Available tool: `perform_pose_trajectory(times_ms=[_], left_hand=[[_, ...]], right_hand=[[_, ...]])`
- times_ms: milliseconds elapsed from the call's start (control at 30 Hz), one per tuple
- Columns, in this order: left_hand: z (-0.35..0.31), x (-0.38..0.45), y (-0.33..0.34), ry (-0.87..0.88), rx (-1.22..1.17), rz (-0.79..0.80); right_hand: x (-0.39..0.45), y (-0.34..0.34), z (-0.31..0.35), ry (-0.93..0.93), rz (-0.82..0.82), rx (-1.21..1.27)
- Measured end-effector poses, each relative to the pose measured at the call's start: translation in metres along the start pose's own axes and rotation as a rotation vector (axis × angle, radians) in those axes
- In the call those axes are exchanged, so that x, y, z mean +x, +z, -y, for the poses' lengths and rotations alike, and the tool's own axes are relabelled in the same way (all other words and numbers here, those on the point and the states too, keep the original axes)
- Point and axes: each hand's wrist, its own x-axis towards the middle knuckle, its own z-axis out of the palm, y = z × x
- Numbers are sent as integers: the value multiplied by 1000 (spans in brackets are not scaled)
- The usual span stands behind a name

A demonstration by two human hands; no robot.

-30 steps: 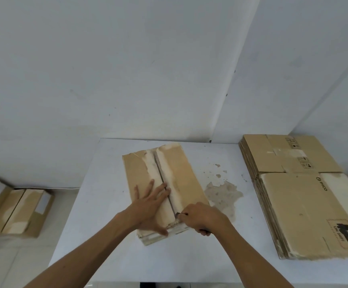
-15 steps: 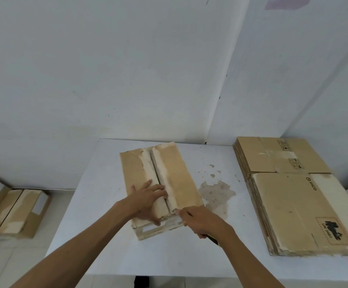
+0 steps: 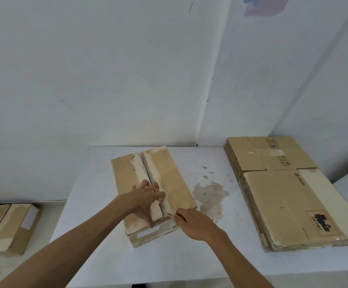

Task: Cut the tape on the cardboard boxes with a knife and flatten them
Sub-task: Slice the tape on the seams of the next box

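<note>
A brown cardboard box (image 3: 169, 177) lies on the white table (image 3: 98, 204), its two top flaps meeting at a centre seam with torn whitish edges. My left hand (image 3: 146, 198) rests on the left flap, fingertips curled into the seam and lifting the flap's near end. My right hand (image 3: 191, 224) sits at the box's near right corner and grips a thin dark knife (image 3: 179, 217), mostly hidden in the fist, its tip at the seam's near end.
A stack of flattened cardboard boxes (image 3: 287, 196) fills the table's right side. A brown stain (image 3: 209, 194) marks the tabletop between box and stack. More taped boxes (image 3: 6, 227) stand on the floor at the left. White walls stand behind the table.
My left hand went from lying flat on the left flap to hooking its fingers into the seam and raising the flap. My right hand with the knife drew back to the box's near edge.
</note>
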Motion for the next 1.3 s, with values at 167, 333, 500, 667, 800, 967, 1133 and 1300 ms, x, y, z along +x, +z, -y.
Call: perform_pose_trajectory(times_ms=[167,333,500,667,800,967,1133,1300], left_hand=[[8,-1,6,25,-26,-12],[10,0,7,55,-72,-53],[13,1,10,62,-98,-84],[16,2,14,63,-138,-110],[17,3,16,63,-144,-122],[17,5,16,71,-147,-124],[18,5,18,72,-146,-125],[18,8,20,76,-151,-141]], right_hand=[[-1,8,-1,-46,11,-83],[-2,22,11,-98,0,-165],[2,29,22,-77,-68,-263],[1,31,23,-78,-94,-269],[-1,30,25,-71,-71,-254],[1,28,28,-45,-109,-304],[4,34,36,-16,-142,-363],[0,37,38,-2,-228,-410]])
